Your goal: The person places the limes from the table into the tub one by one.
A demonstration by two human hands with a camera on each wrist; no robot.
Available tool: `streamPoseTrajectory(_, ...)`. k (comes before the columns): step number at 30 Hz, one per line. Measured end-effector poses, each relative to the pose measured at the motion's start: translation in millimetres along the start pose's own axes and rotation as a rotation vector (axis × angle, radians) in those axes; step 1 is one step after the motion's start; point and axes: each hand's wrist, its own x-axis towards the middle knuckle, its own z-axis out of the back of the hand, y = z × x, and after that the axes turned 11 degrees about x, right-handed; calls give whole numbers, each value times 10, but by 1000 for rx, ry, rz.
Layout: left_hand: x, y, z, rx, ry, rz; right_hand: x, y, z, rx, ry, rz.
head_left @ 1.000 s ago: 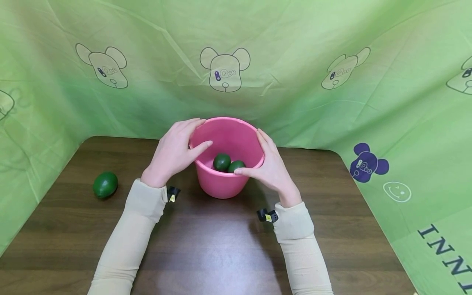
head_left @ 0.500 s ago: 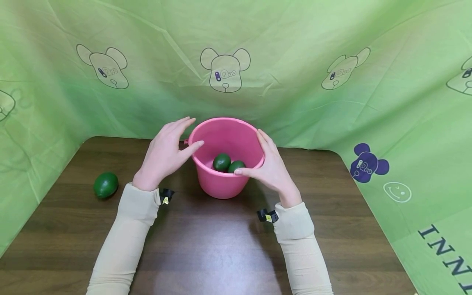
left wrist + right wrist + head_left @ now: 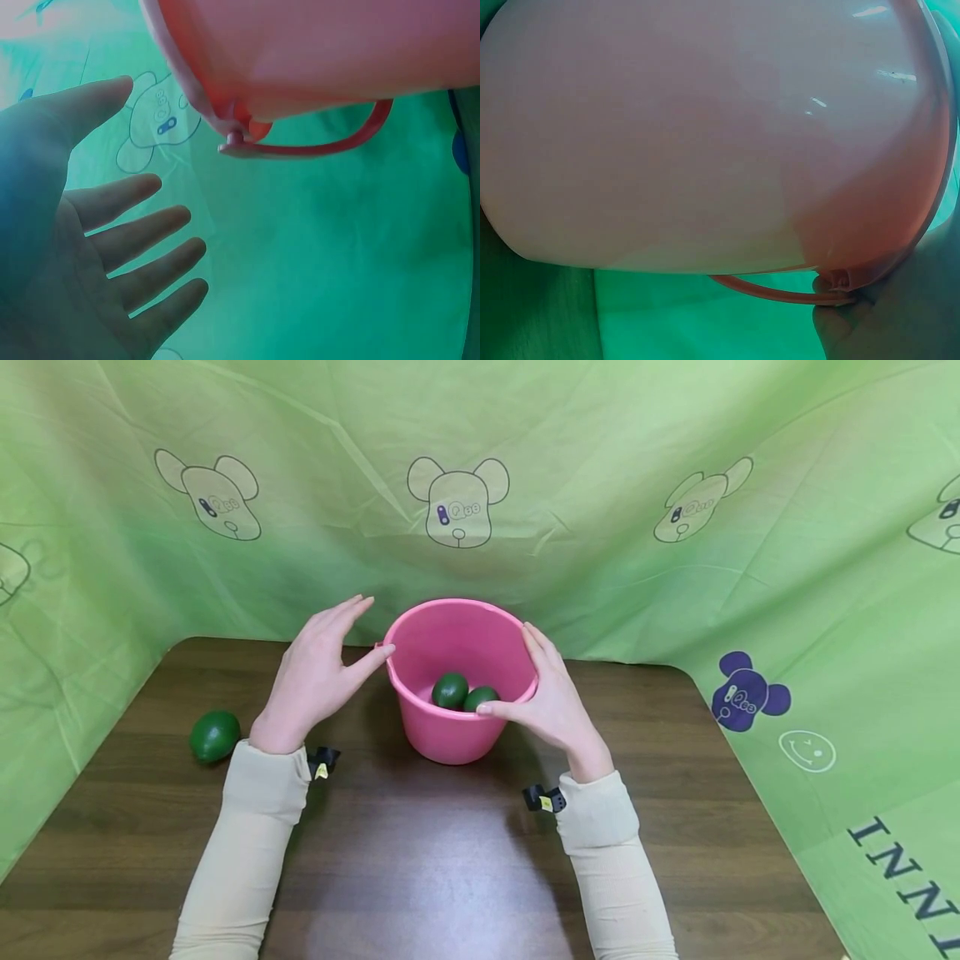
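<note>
A pink bucket [image 3: 452,739] stands upright near the back of the table, two dark green avocados at its bottom, one avocado [image 3: 450,691] beside the other avocado [image 3: 481,697]. My right hand [image 3: 557,706] holds the bucket's right side at the rim, thumb over the front edge. In the right wrist view its fingers lie near the pivot of the bucket's handle [image 3: 772,294]. My left hand [image 3: 309,672] is raised left of the bucket with fingers spread and nothing in it. In the left wrist view its fingers [image 3: 150,229] are apart from the bucket.
Another avocado [image 3: 214,737] lies on the wooden table [image 3: 420,877] at the left, beyond my left wrist. A green cloth [image 3: 570,585] printed with bear heads hangs behind the table and along both sides.
My left hand has let go of the bucket's left rim and moved left, away from it. The right hand and the bucket have stayed in place.
</note>
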Motion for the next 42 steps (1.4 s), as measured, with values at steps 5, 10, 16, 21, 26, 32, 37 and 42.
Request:
streamPoseTrajectory(5, -22, 59, 23, -5, -19, 11, -2, 2, 1, 3, -3, -2)
streamPoseTrajectory(10, -56, 123, 46, 2, -17, 27, -5, 1, 1, 5, -1, -2)
streamPoseTrajectory(16, -101, 195, 84, 8, -30, 42, -2, -6, 2, 7, -1, -1)
streamPoseTrajectory(21, -145, 261, 113, 8, -36, 67, -2, -5, 3, 9, 3, -11)
streamPoseTrajectory(26, -186, 314, 132, 5, -35, 87, -4, 1, 6, 14, 1, -11)
streamPoseTrajectory(32, -230, 362, 172, 4, -42, 115, -2, 6, 4, -10, 1, 10)
streamPoseTrajectory(37, -273, 401, 221, 9, -36, 147, -3, 9, 2, -5, 0, 5)
streamPoseTrajectory(42, -329, 450, 277, 19, -44, 182, -5, 17, 3, 6, -1, -4)
